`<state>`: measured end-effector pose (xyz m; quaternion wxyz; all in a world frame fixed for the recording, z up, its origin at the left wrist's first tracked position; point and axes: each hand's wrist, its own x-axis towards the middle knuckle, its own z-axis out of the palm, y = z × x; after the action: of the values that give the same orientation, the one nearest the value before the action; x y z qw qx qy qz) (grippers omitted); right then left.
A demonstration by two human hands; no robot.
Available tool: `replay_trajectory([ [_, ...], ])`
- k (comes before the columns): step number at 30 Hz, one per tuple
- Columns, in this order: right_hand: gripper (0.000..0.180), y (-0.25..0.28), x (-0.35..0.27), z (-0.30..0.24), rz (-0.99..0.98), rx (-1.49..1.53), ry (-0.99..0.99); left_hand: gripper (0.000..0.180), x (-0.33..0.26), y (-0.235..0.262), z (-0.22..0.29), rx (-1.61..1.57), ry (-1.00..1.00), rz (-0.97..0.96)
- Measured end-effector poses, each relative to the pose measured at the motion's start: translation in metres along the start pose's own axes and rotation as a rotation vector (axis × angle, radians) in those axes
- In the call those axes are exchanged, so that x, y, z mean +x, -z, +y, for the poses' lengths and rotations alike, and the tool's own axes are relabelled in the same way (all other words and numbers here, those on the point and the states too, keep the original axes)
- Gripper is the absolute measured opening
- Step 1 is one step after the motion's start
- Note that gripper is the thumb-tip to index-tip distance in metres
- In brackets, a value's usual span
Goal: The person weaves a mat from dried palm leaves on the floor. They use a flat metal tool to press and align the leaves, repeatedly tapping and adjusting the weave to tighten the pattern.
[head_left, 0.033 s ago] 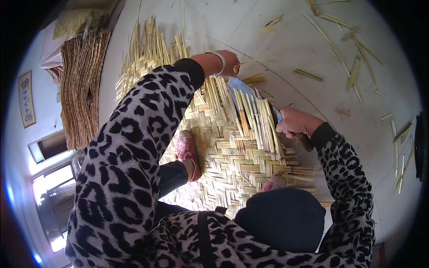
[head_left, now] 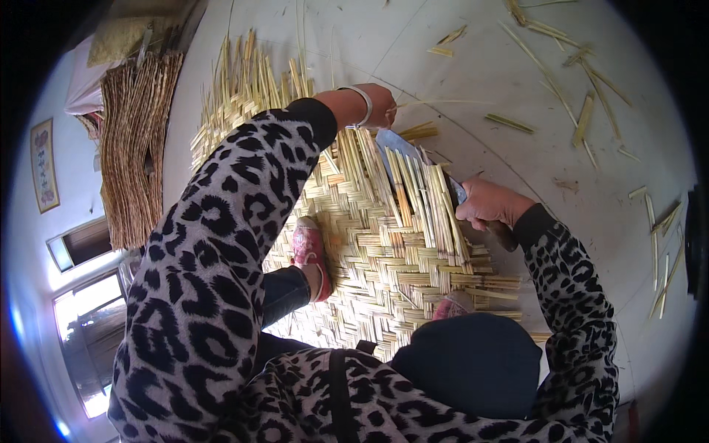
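My right hand [head_left: 491,203] grips the handle of a broad-bladed knife [head_left: 389,140]. The blade passes beneath several upright strips at the far edge of a woven reed mat [head_left: 347,247], and its tip shows on their left side. My left hand [head_left: 378,105], with a bracelet at the wrist, is closed just beyond that tip. A thin pale strip [head_left: 443,101] runs out rightward from its fingers. My shoes, one of them this red shoe [head_left: 309,255], rest on the mat.
Loose strip offcuts [head_left: 585,122] lie scattered on the pale floor at the right. Uneven strip ends [head_left: 255,81] stick out along the mat's far left edge. A tall brown bundle of stalks [head_left: 140,148] stands at the left by the wall, near a framed picture [head_left: 45,164].
The thin strip at my left hand now stretches out to the right, where only a short bit showed before. Both hands and the knife stay nearly in place.
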<state>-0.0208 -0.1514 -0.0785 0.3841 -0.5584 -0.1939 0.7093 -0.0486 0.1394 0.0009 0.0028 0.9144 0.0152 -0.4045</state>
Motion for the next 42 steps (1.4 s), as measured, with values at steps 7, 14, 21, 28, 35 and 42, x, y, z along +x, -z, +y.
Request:
replay_trajectory([
  [7, 0.013, -0.005, -0.007, -0.013, 0.039, -0.241, 0.022, 0.044, 0.019, 0.029, -0.039, 0.129, 0.183, 0.104],
  [14, 0.023, -0.072, -0.021, -0.010, 0.400, -0.777, 0.252, 0.060, 0.048, 0.011, 0.001, -0.519, -0.116, 0.283],
  [21, 0.018, -0.092, -0.029, -0.018, 0.504, -0.856, 0.284, 0.039, 0.058, -0.022, 0.082, -0.432, -0.211, -0.225],
  [28, 0.013, -0.105, -0.035, -0.018, 0.533, -0.864, 0.343, 0.047, 0.062, -0.079, 0.111, -0.389, -0.342, -0.285],
  [35, 0.014, -0.109, -0.028, -0.017, 0.559, -0.890, 0.289, 0.040, 0.066, -0.071, 0.104, -0.403, -0.371, -0.352],
  [42, 0.014, -0.111, -0.010, -0.009, 0.612, -0.948, 0.213, 0.035, 0.058, -0.099, 0.091, -0.487, -0.528, -0.179],
])
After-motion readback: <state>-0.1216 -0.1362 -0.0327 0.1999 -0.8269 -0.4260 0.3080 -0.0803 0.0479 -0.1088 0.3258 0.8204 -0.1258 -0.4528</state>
